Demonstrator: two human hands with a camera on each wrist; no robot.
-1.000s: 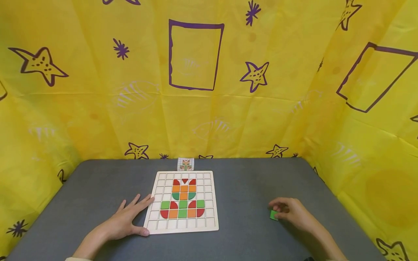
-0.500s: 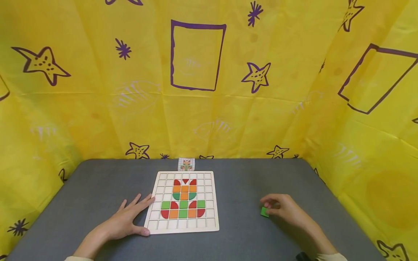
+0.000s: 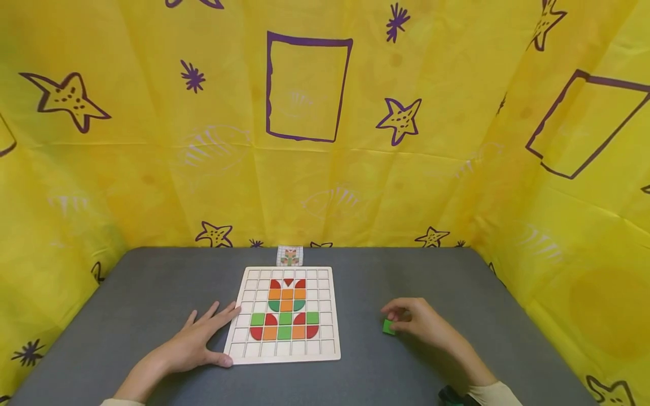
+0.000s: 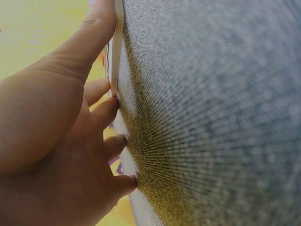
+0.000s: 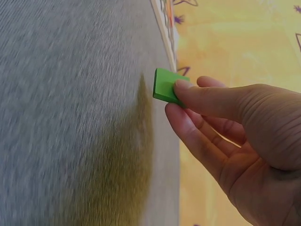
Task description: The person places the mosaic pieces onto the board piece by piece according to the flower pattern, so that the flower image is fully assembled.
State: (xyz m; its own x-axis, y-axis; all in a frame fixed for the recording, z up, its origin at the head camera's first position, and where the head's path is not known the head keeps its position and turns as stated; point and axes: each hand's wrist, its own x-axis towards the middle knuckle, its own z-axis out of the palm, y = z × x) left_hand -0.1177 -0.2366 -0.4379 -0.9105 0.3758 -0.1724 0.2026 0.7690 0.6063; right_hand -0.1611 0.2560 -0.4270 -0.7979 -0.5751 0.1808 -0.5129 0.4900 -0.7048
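Observation:
A white gridded puzzle board (image 3: 325, 344) lies on the grey table, bearing red, orange and green tiles laid out in a tulip shape. My left hand (image 3: 190, 345) is spread at the board's left side, thumb and fingertips touching its edge; the left wrist view shows the thumb (image 4: 89, 40) against the rim. To the right of the board, my right hand (image 3: 424, 322) pinches a light green square tile (image 5: 165, 85) between thumb and fingers, held above the table. The tile's far corner is covered by the thumb.
A small pattern card (image 3: 290, 256) with a printed tulip lies behind the board, near the table's back edge. A yellow curtain (image 3: 304, 186) with purple drawings encloses the grey table (image 3: 431, 270) at the back and sides.
My right hand has moved left towards the board, carrying the green tile with it. The left hand has stayed at the board's edge.

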